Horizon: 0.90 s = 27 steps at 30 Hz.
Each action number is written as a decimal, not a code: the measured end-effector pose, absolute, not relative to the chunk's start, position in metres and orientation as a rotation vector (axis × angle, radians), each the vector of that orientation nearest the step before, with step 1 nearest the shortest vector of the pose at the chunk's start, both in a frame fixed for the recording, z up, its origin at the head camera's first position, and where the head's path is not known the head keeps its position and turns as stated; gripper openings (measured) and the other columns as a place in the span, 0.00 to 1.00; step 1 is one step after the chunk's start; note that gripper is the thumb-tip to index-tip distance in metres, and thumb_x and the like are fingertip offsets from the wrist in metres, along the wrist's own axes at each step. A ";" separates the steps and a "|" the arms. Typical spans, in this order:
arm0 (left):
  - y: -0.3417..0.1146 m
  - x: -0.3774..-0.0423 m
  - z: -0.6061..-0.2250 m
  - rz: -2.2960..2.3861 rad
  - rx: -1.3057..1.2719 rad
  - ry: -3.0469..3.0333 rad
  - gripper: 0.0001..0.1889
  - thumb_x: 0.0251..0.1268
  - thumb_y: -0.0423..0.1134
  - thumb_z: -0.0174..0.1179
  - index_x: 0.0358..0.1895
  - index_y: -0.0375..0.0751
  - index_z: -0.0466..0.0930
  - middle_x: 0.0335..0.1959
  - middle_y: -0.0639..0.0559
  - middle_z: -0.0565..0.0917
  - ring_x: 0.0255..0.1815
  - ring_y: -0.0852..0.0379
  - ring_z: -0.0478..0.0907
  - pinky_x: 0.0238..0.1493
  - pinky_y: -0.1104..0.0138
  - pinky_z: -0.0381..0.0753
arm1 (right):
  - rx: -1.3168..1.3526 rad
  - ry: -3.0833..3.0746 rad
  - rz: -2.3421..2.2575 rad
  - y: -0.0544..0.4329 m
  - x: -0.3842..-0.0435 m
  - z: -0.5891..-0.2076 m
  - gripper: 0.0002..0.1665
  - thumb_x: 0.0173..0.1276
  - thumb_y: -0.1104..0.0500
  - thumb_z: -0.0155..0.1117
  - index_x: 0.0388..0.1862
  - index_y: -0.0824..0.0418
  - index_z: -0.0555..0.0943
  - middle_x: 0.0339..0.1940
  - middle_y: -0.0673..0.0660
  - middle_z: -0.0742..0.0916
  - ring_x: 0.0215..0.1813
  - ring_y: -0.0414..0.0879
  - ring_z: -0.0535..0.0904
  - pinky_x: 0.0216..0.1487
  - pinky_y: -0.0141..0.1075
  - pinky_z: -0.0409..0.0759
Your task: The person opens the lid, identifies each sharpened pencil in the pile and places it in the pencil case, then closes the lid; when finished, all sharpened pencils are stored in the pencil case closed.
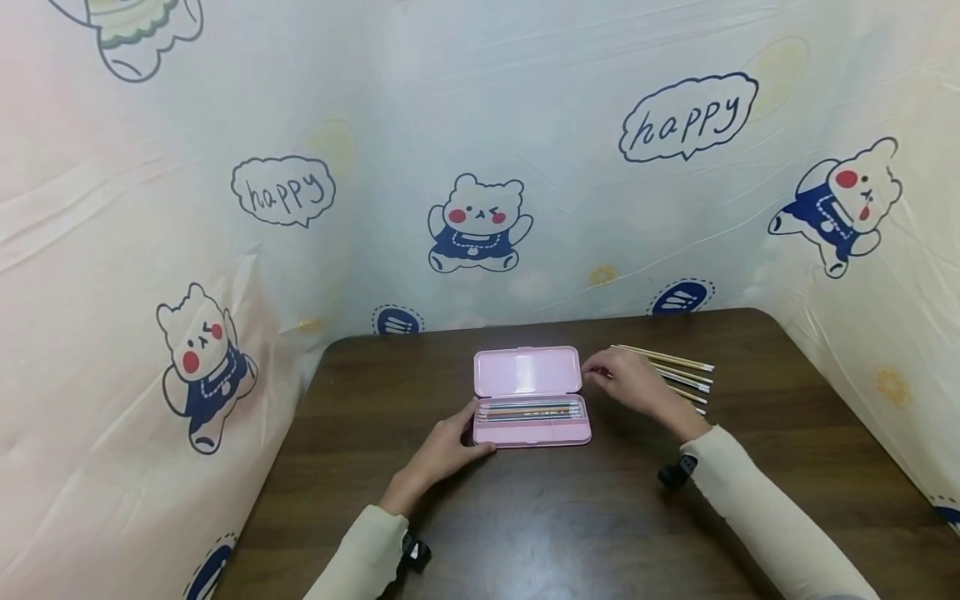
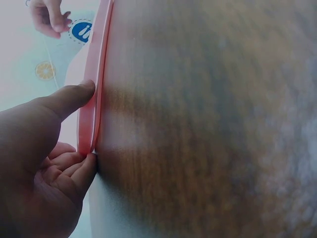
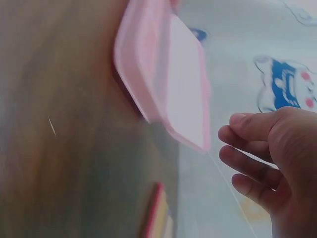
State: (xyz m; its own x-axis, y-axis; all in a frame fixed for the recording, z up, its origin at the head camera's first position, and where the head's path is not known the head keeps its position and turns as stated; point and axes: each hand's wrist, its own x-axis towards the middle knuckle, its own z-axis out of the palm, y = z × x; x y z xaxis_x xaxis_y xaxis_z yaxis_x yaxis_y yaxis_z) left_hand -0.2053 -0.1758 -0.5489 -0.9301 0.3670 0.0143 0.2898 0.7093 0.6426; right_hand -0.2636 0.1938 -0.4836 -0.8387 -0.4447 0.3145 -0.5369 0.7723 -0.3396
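A pink pencil case [image 1: 532, 432] lies with its lid [image 1: 527, 372] raised on the dark wooden table; several pencils [image 1: 528, 411] lie lengthwise in its rear compartment. My left hand [image 1: 442, 454] holds the case at its front left corner. In the left wrist view, the thumb [image 2: 77, 96] presses the case's front side and curled fingers [image 2: 72, 168] meet its left end. Just right of the lid, my right hand [image 1: 626, 379] is above the table. Its fingers [image 3: 252, 161] are loosely bent, with nothing between them in the right wrist view.
More pencils [image 1: 678, 361] lie fanned on the table [image 1: 540, 517] under and beyond my right hand, partly covered by it. A pale curtain [image 1: 480, 108] printed with bears and "happy" bubbles hangs behind the table and along its sides.
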 end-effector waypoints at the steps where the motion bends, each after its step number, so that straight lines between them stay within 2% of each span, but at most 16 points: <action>1: -0.176 -0.206 -0.549 1.017 0.538 2.799 0.52 0.69 0.58 0.72 0.88 0.49 0.52 0.84 0.47 0.67 0.82 0.44 0.69 0.78 0.48 0.73 | 0.752 -2.750 0.641 0.200 -0.264 -0.480 0.08 0.71 0.62 0.75 0.47 0.57 0.92 0.43 0.54 0.94 0.41 0.47 0.87 0.48 0.49 0.90; 6: -0.177 -0.207 -0.550 1.018 0.558 2.803 0.51 0.69 0.58 0.71 0.88 0.52 0.51 0.84 0.48 0.68 0.82 0.45 0.69 0.78 0.47 0.73 | 0.656 -2.750 0.671 0.229 -0.264 -0.466 0.08 0.73 0.62 0.72 0.49 0.59 0.92 0.46 0.59 0.94 0.45 0.53 0.90 0.52 0.55 0.89; 10: -0.177 -0.207 -0.549 1.032 0.570 2.801 0.51 0.69 0.57 0.72 0.88 0.51 0.52 0.84 0.47 0.68 0.82 0.44 0.69 0.77 0.47 0.73 | 0.587 -2.760 0.638 0.254 -0.265 -0.463 0.09 0.75 0.62 0.70 0.51 0.61 0.91 0.47 0.61 0.94 0.44 0.55 0.90 0.51 0.57 0.88; 18: -0.176 -0.205 -0.548 1.000 0.569 2.822 0.51 0.69 0.57 0.72 0.87 0.46 0.54 0.83 0.44 0.68 0.81 0.45 0.70 0.78 0.49 0.73 | 0.493 -2.843 0.635 0.304 -0.265 -0.470 0.11 0.77 0.63 0.67 0.53 0.64 0.90 0.48 0.63 0.93 0.43 0.55 0.88 0.46 0.58 0.87; 23: -0.176 -0.205 -0.549 1.021 0.565 2.818 0.51 0.69 0.58 0.72 0.87 0.46 0.54 0.83 0.46 0.68 0.82 0.46 0.70 0.78 0.49 0.73 | 0.452 -2.888 0.614 0.329 -0.267 -0.481 0.10 0.77 0.64 0.66 0.51 0.64 0.90 0.47 0.64 0.93 0.40 0.53 0.87 0.42 0.55 0.86; 27: -0.176 -0.205 -0.549 1.028 0.554 2.810 0.51 0.68 0.58 0.72 0.87 0.47 0.54 0.84 0.46 0.67 0.82 0.46 0.70 0.78 0.49 0.73 | 0.430 -2.914 0.593 0.344 -0.268 -0.491 0.10 0.77 0.64 0.66 0.50 0.65 0.90 0.46 0.65 0.93 0.41 0.54 0.87 0.43 0.56 0.87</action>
